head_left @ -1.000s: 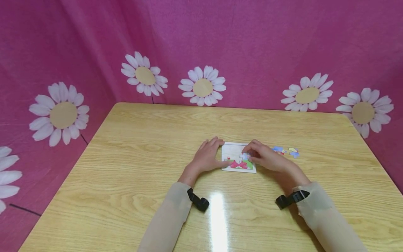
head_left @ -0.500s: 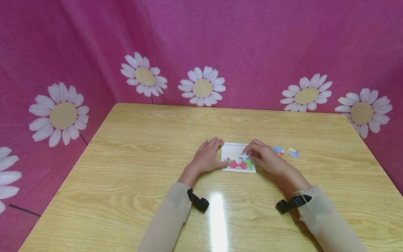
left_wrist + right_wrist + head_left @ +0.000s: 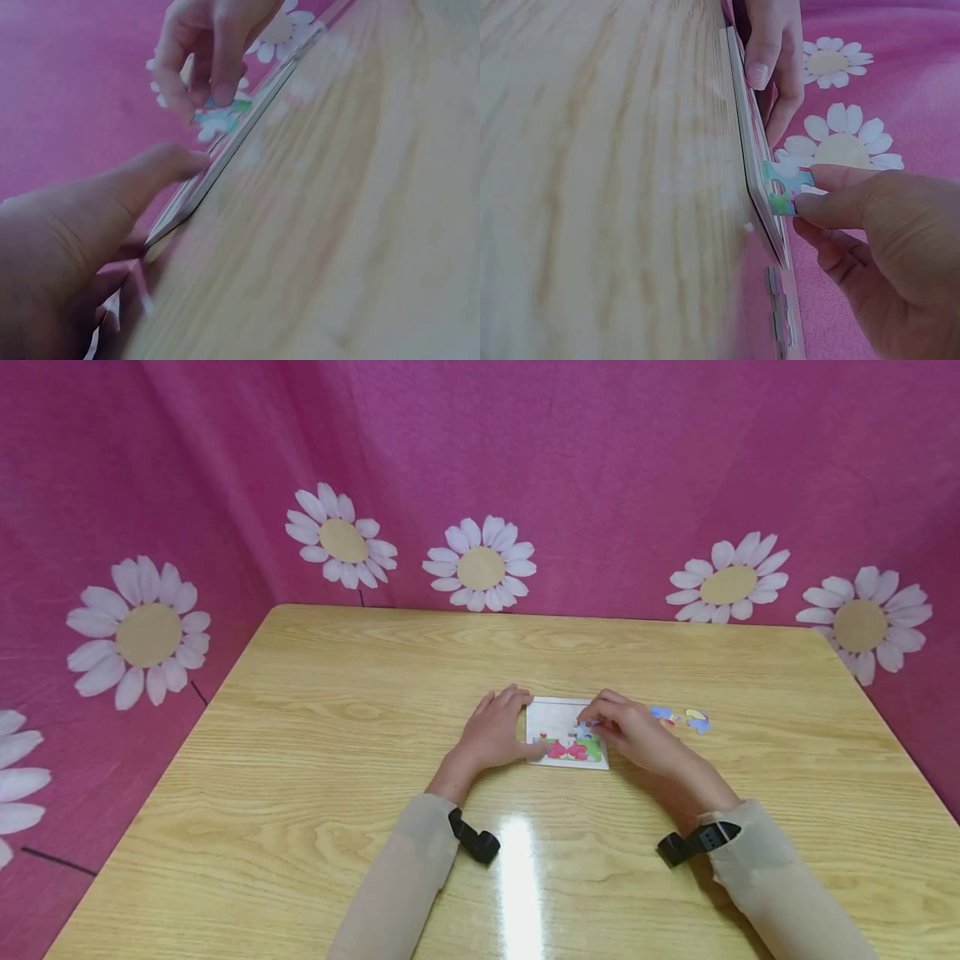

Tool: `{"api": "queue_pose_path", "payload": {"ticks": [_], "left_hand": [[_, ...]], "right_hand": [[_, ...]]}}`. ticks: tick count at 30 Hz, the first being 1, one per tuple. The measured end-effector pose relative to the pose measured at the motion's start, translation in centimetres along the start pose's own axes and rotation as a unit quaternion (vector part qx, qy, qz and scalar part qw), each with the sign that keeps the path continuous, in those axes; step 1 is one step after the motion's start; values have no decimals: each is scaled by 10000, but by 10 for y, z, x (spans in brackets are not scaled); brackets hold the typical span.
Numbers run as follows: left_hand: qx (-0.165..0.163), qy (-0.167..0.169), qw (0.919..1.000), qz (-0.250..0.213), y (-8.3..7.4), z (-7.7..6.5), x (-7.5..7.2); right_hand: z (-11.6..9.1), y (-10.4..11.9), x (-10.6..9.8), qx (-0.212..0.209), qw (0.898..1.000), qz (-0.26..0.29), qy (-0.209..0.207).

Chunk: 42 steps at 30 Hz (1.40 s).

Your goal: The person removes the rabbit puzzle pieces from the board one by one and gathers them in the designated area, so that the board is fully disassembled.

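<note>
A puzzle board [image 3: 552, 713] with a white frame lies on the table, with pink and green pieces along its near side. My left hand [image 3: 491, 735] rests at its left side, thumb spread on the near left corner and fingers reaching the far left corner. Above the board's right part, my right hand [image 3: 633, 731] pinches a blue, white and green puzzle piece [image 3: 784, 187] between thumb and forefinger. In the right wrist view that piece stands tilted up against the board. The left wrist view [image 3: 214, 124] hides most of the board's face.
Loose puzzle pieces [image 3: 697, 721] lie on the wooden table [image 3: 375, 693] just right of the board, partly near the right hand. A pink curtain [image 3: 600, 460] with white daisies hangs behind and left of the table.
The right hand has tilted and shifted the pinched piece slightly over the board's right part. The left hand and the board have stayed in place.
</note>
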State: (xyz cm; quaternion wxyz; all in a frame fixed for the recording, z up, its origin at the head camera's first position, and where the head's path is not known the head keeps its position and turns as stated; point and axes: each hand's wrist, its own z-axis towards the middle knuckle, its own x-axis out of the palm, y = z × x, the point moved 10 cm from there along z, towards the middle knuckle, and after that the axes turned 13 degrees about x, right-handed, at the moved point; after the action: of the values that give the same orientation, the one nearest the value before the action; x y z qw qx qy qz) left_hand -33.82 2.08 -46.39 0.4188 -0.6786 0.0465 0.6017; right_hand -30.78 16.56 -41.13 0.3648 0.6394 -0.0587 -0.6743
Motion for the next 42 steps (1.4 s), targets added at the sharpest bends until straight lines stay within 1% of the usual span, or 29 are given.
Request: {"api": "queue_pose_path", "payload": {"ticks": [5,8,13,15,19,22,24,28,30,35,42], "left_hand": [[-250,-281,9991,182,-6,2,2],[-439,-375,9977,353,-9,2,5],[-747,-405,9938,721,-14,3,10],[-857,-404,9923,795,-15,3,10],[-997,-408,9910,789,-17,3,10],[-1037,-434,9908,749,-18,3,9],[-1039,-449,9907,749,-18,4,9],[-1055,-464,9906,733,-18,3,11],[-1076,-463,9904,734,-18,3,12],[-1086,-476,9904,708,-18,2,13],[-1132,-368,9902,731,-16,2,15]], "right_hand": [[0,3,-1,-76,10000,-27,-58],[0,4,0,-98,9999,-62,-84],[0,6,-1,-227,9996,-123,-140],[0,7,-2,-256,9995,-128,-140],[0,9,-4,-324,9992,-151,-168],[0,14,-5,-489,9982,-239,-247],[-1,16,-5,-517,9979,-275,-265],[-2,11,-6,-372,9988,-115,-295],[-3,5,-7,-224,9993,71,-303],[-8,-7,-14,-68,9981,436,-439],[-15,-18,-23,38,9977,336,-591]]}}
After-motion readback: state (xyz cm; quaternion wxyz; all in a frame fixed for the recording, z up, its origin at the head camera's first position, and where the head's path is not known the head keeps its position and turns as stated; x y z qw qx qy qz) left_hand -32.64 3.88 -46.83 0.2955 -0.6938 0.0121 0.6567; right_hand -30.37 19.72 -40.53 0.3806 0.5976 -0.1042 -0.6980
